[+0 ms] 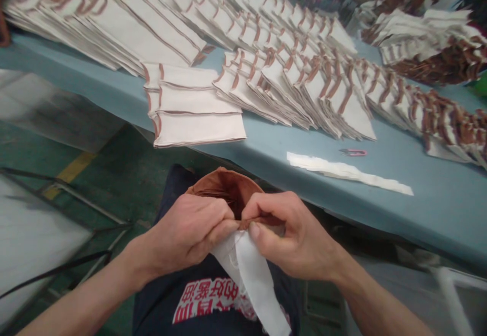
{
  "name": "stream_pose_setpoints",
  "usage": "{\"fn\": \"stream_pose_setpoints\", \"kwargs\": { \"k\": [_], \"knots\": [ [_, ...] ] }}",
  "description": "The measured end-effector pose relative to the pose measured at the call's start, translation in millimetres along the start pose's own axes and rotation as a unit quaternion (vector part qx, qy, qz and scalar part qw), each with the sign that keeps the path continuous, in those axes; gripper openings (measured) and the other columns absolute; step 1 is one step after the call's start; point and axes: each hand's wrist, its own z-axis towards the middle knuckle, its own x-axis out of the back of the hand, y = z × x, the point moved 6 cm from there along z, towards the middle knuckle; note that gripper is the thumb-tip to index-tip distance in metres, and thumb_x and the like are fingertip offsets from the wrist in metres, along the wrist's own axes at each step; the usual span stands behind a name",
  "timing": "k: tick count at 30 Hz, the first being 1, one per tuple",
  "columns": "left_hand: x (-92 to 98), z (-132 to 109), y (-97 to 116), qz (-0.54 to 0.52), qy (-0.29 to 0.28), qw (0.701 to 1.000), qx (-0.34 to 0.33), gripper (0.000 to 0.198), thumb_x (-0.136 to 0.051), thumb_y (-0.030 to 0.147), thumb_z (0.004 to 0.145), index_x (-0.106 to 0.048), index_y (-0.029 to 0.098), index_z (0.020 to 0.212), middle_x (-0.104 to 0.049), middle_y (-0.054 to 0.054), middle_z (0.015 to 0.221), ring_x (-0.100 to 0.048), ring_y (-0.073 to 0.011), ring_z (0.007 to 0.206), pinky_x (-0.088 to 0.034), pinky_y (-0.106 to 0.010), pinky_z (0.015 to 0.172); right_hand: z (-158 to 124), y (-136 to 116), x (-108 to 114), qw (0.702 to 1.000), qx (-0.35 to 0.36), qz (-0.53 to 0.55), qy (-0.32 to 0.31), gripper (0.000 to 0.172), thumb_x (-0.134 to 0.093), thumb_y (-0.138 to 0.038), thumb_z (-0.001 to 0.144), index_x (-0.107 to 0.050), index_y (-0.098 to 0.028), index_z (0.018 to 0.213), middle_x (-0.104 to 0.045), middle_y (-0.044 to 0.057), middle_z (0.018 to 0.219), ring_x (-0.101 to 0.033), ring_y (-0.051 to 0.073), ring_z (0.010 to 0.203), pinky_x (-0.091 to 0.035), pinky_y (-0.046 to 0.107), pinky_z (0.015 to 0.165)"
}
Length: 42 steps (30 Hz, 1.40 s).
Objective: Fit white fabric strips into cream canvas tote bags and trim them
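You hold one brown-lined cloth piece (pixel 251 280) over your lap, its edge pinched between the fingertips of your left hand (pixel 186 237) and right hand (pixel 292 237). Already folded on the blue table (pixel 266 161) are overlapping rows of cloth pieces (pixel 297 92), too many to count, with one white strip (pixel 344 172) and one pair of red thread snips (pixel 353 152).

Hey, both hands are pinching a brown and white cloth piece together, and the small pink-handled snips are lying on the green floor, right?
Not quite: the head view shows the small pink-handled snips lying on the blue table top, not on the floor. The rest stands: the left hand and right hand pinch the brown and white cloth piece together.
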Motion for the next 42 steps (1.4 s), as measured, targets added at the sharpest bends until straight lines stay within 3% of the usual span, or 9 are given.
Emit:
{"fn": "stream_pose_setpoints", "kwargs": {
  "k": [2,4,9,13,17,21,25,33,42],
  "knots": [
    [-3.3,-3.5,0.2,0.054,0.033,0.996,-0.067,0.042,-0.037,0.02,0.109,-0.05,0.022,0.069,-0.053,0.003,0.058,-0.046,-0.0136,0.052,-0.035,-0.028,0.054,-0.1,9.9,-6.5,0.998,-0.03,0.059,-0.022,0.012,-0.049,-0.024,0.078,-0.053,-0.02,0.068,-0.044,-0.005,0.058,-0.035,0.009,0.052,-0.027,0.024,0.049],
    [-8.7,-8.0,-6.3,0.057,0.057,0.993,-0.087,0.044,-0.033,0.024,0.111,-0.049,0.022,0.071,-0.052,0.003,0.058,-0.045,-0.0139,0.051,-0.034,-0.029,0.053,1.4,22.3,-12.4,0.992,-0.053,0.115,-0.027,0.013,-0.052,-0.028,0.078,-0.054,-0.019,0.069,-0.044,-0.005,0.06,-0.034,0.01,0.054,-0.027,0.024,0.049],
    [-19.7,-12.3,-27.7,-0.026,0.025,0.999,0.005,0.041,-0.032,0.026,0.111,-0.048,0.021,0.075,-0.052,0.004,0.064,-0.045,-0.0128,0.054,-0.035,-0.027,0.055,4.8,41.0,-15.8,0.983,-0.071,0.166,-0.022,0.015,-0.054,-0.032,0.078,-0.057,-0.018,0.074,-0.047,-0.004,0.063,-0.036,0.01,0.055,-0.028,0.024,0.05],
    [-12.7,-5.9,-24.8,-0.091,-0.011,0.995,0.044,0.038,-0.03,0.029,0.112,-0.054,0.019,0.086,-0.057,0.002,0.074,-0.051,-0.0126,0.064,-0.039,-0.025,0.064,3.1,30.2,-5.9,0.996,-0.03,0.076,-0.018,0.011,-0.052,-0.026,0.08,-0.056,-0.018,0.074,-0.048,-0.004,0.063,-0.037,0.01,0.055,-0.029,0.023,0.051],
    [-6.4,7.3,-12.5,-0.085,-0.056,0.994,0.038,0.042,-0.028,0.032,0.113,-0.052,0.019,0.08,-0.054,0.004,0.073,-0.048,-0.012,0.064,-0.037,-0.025,0.066,0.1,14.2,3.7,0.998,0.032,-0.047,0.001,0.012,-0.052,-0.018,0.082,-0.058,-0.018,0.073,-0.053,-0.004,0.064,-0.044,0.01,0.057,-0.032,0.023,0.056],
    [-10.8,17.2,-5.3,-0.063,-0.081,0.992,0.069,0.046,-0.03,0.032,0.113,-0.046,0.02,0.071,-0.048,0.005,0.067,-0.042,-0.0121,0.059,-0.031,-0.028,0.061,-4.4,1.9,8.9,0.981,0.102,-0.161,0.021,0.015,-0.052,-0.014,0.085,-0.057,-0.018,0.071,-0.055,-0.004,0.063,-0.047,0.01,0.056,-0.033,0.024,0.059],
    [-21.9,19.5,-4.4,-0.042,-0.076,0.987,0.131,0.046,-0.035,0.031,0.112,-0.048,0.019,0.07,-0.049,0.005,0.065,-0.043,-0.0117,0.058,-0.028,-0.028,0.06,-9.8,-0.1,10.8,0.955,0.117,-0.27,0.04,0.017,-0.051,-0.015,0.086,-0.055,-0.019,0.07,-0.059,-0.001,0.064,-0.052,0.013,0.059,-0.033,0.028,0.061],
    [-31.5,14.7,-2.6,-0.121,-0.085,0.976,0.159,0.044,-0.036,0.03,0.111,-0.045,0.019,0.07,-0.048,0.006,0.067,-0.042,-0.0107,0.06,-0.029,-0.026,0.061,-18.8,0.6,10.2,0.933,0.112,-0.337,0.062,0.017,-0.051,-0.016,0.087,-0.055,-0.02,0.07,-0.063,0.0,0.064,-0.057,0.014,0.058,-0.031,0.031,0.06],
    [-37.1,10.2,-8.3,-0.165,-0.092,0.976,0.111,0.037,-0.04,0.024,0.109,-0.041,0.02,0.072,-0.042,0.007,0.067,-0.039,-0.0104,0.06,-0.029,-0.026,0.06,-22.8,2.8,7.1,0.954,0.092,-0.28,0.053,0.014,-0.052,-0.015,0.085,-0.058,-0.018,0.073,-0.065,0.001,0.067,-0.058,0.014,0.061,-0.033,0.029,0.062]
  ]
}}
